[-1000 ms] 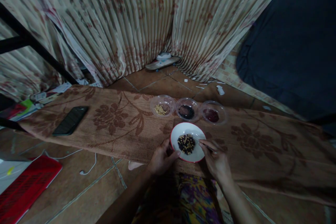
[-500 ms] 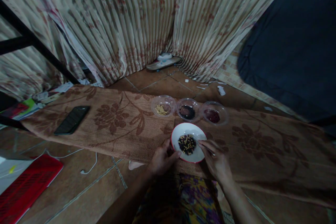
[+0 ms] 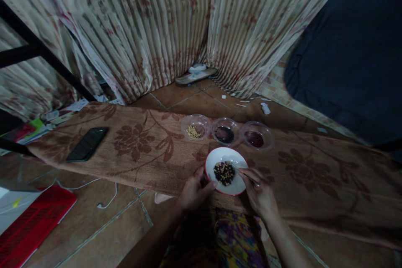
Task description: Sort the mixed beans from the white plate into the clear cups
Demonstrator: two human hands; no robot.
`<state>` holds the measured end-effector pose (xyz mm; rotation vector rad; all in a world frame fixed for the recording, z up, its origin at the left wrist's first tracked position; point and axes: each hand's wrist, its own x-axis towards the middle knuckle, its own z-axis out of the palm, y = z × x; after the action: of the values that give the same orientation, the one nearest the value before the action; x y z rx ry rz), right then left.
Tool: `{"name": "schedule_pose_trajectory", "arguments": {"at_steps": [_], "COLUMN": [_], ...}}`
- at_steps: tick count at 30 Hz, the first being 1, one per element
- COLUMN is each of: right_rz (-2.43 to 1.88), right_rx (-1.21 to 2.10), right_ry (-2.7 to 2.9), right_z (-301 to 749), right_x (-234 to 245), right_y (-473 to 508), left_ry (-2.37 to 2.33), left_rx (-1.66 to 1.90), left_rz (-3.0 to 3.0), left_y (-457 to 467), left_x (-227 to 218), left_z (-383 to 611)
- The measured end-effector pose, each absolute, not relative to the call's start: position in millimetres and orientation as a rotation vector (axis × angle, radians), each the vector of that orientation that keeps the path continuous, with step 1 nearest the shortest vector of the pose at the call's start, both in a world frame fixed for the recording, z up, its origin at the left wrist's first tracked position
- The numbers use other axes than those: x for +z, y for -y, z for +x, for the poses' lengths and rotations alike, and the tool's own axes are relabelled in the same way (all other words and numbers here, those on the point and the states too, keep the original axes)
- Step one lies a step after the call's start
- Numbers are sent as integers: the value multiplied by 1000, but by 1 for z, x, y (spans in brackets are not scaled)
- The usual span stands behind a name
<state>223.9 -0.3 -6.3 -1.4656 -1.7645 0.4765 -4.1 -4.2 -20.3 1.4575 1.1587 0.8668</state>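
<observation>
A white plate with a red rim [image 3: 234, 157] lies on a brown flowered cloth [image 3: 144, 150] and holds a small heap of mixed dark and pale beans [image 3: 224, 172]. My left hand [image 3: 195, 190] grips the plate's near left edge, thumb on the rim. My right hand [image 3: 259, 190] is closed on a thin tool, perhaps tweezers [image 3: 245, 171], whose tip points at the heap. Behind the plate stand three clear bowls: pale beans [image 3: 195, 127], black beans [image 3: 225, 131] and red beans [image 3: 256, 135].
A dark phone [image 3: 87, 144] lies on the cloth at the left. A red case [image 3: 29, 221] and a white cable [image 3: 103, 201] are on the tiled floor. Striped curtains [image 3: 157, 25] hang behind, with a sandal [image 3: 195, 73] at their foot. A dark mattress [image 3: 351, 58] fills the right.
Almost nothing has moved. My right hand has crept slightly toward the bean heap while my left hand stays on the plate's edge.
</observation>
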Motion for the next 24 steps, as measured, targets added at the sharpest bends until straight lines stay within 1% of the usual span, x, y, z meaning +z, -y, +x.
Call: {"name": "schedule_pose_trajectory", "arguments": {"at_steps": [7, 17, 24], "right_rz": [-1525, -1553, -1490], "right_rx": [432, 354, 325], "right_ry": [1668, 1471, 1491], "right_z": [228, 235, 234], "right_x": [8, 43, 47], "right_y": [3, -5, -7], "left_ry": [-1152, -1174, -1105], "left_rx": [860, 835, 854], "left_rz": [1441, 1441, 1400], "left_y": [4, 3, 2], "left_x": [-19, -18, -18], "left_z": [-4, -6, -6]}}
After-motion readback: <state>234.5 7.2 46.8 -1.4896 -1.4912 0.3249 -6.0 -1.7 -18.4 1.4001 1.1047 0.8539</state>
